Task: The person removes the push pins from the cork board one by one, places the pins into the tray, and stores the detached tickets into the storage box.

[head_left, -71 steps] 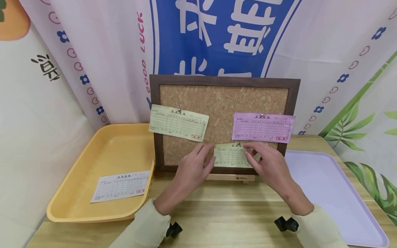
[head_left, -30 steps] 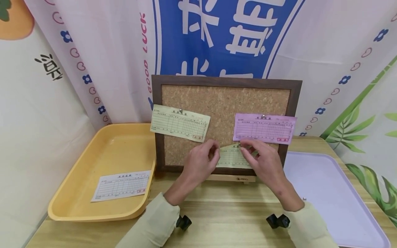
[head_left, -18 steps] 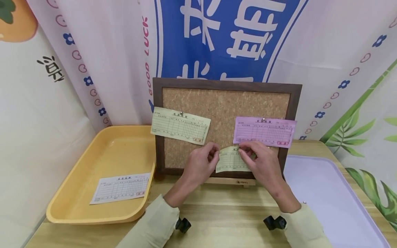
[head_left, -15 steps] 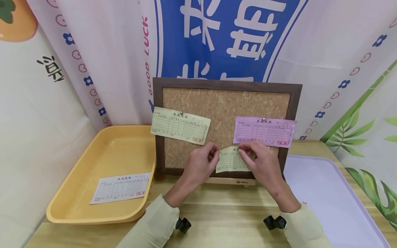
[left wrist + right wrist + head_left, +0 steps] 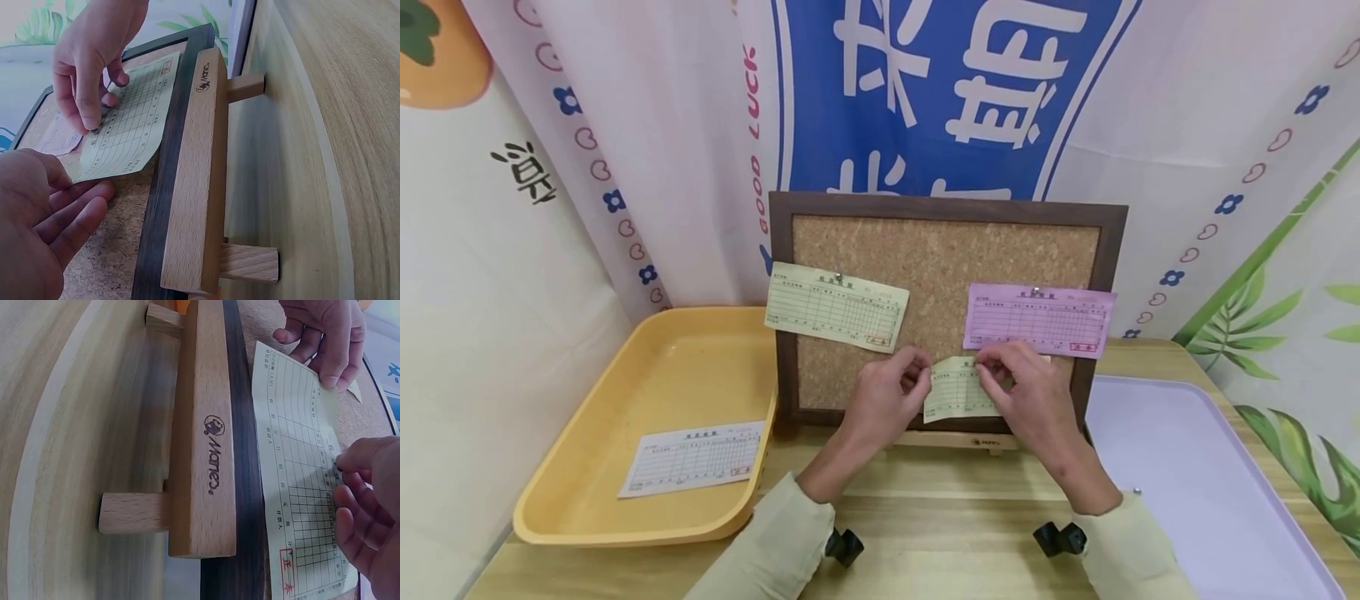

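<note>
Pinching the lowest slip (image 5: 951, 397) on the corkboard (image 5: 940, 262), left grip (image 5: 883, 393) has closed; right grip (image 5: 1033, 398) clasps its pin (image 5: 338, 464), presumably steadying it.

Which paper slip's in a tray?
The white slip, in the yellow tray; the purple slip, upper green slip and lower green slip are at the corkboard.

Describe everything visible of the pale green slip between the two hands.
The pale green slip is a thin sheet, paper by its look, printed with a dark ruled form and a red boxed mark near its lower right corner. It is at the lower part of the cork board, below the pink slip, and bows slightly. The left hand pinches its upper left corner; the right hand pinches what looks like a pin at its top edge.
</note>
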Action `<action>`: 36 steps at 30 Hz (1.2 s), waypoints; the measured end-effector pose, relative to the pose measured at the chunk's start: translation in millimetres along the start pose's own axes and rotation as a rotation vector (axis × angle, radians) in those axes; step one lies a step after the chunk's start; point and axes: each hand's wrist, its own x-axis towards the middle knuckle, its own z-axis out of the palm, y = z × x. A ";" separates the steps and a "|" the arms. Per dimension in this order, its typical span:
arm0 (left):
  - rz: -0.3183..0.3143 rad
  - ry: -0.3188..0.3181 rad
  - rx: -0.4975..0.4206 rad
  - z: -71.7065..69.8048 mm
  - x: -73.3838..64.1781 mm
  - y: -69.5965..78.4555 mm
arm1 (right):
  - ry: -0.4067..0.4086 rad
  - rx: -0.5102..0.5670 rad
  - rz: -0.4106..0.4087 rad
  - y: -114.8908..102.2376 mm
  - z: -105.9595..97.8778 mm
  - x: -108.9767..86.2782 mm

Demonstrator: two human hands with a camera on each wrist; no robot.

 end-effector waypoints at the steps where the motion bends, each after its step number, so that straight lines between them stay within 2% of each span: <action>1: -0.003 0.002 -0.004 -0.2 -0.3 0.1 | 0.000 -0.008 -0.002 -0.3 0.3 0.0; 10: -0.015 0.016 -0.052 0.2 -2.9 1.9 | 0.011 -0.118 -0.007 -5.7 3.3 -1.6; 16: -0.010 0.010 -0.054 0.8 -2.7 2.5 | 0.019 -0.141 -0.036 -7.1 3.6 -2.7; 21: -0.011 0.013 -0.053 0.5 -1.9 3.1 | 0.010 -0.123 -0.051 -7.1 2.4 -1.6; 30: -0.023 0.002 -0.070 0.5 -1.8 3.7 | -0.058 -0.077 -0.050 -4.9 -5.1 -2.4; 36: -0.024 -0.007 -0.094 -4.3 -1.6 6.9 | -0.075 -0.063 -0.062 -3.4 -11.7 -3.8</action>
